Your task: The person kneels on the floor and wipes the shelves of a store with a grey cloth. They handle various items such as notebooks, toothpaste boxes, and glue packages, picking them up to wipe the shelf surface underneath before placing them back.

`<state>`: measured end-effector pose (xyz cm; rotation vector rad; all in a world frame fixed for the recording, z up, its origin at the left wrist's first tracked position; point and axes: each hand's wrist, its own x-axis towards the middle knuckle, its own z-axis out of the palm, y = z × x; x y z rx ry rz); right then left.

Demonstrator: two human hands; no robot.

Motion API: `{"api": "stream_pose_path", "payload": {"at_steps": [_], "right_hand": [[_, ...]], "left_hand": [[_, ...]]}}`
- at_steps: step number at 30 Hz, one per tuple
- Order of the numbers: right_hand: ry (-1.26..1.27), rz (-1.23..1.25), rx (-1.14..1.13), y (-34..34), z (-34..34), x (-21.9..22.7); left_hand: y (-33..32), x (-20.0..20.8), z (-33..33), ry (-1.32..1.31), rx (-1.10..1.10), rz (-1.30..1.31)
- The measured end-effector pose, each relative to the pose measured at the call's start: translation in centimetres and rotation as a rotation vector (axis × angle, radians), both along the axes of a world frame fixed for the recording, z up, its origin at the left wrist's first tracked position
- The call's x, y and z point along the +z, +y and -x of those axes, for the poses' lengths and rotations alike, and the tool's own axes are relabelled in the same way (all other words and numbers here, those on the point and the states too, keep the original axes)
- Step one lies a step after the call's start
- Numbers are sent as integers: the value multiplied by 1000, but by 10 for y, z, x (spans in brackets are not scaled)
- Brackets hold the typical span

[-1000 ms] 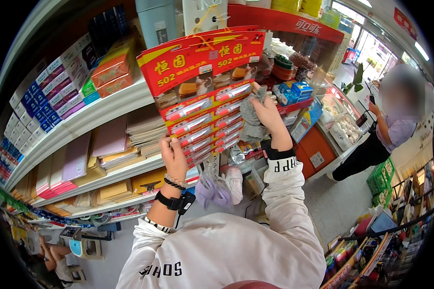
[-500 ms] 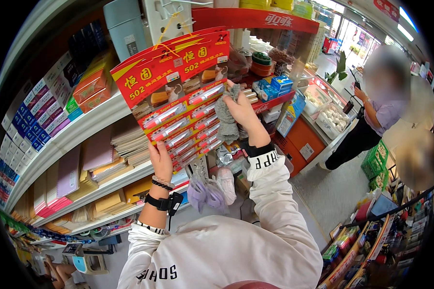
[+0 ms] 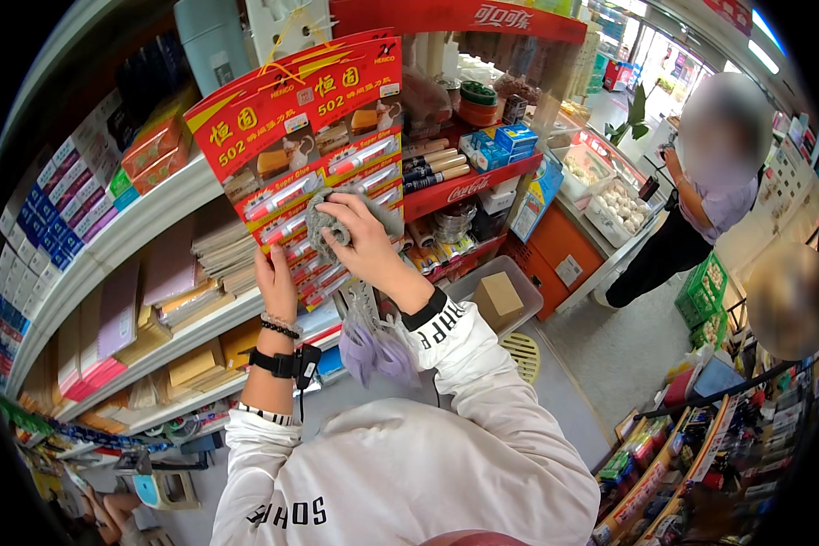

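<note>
A red and yellow display card (image 3: 237,146) carrying rows of super glue tubes hangs from a yellow string in front of the shelves, with at least one more card behind it. My left hand (image 3: 275,278) grips the card's lower left edge, fingers closed on it. Over the middle of the glue tubes, my right hand (image 3: 364,235) presses a bunched grey cloth (image 3: 323,223) against the card's face. The cloth and that hand cover several of the tubes. Just below hang purple slippers (image 3: 373,346) in clear wrapping.
Curved white shelves (image 3: 146,218) at left hold small boxes, notebooks and paper stacks. A red rack (image 3: 455,193) stands right of the card. A clear plastic bin (image 3: 519,282) with a cardboard box sits below it. At right stands a person (image 3: 710,200) beside green crates (image 3: 701,291).
My right hand and the cloth have moved left and down, from the card's right edge onto its middle. The card now sits further left in view. My left hand still holds its edge.
</note>
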<state>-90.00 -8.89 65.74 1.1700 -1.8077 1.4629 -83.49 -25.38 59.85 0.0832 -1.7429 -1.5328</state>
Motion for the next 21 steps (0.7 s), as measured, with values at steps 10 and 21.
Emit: {"api": "stream_pose_path", "payload": {"at_steps": [10,21], "right_hand": [[-217,209,262,-17,-61,-26],[21,122,184,-93,-104,-1]], "left_hand": [[45,20,-77,179,-44,394],[-48,19,-125,97,244,29]]}}
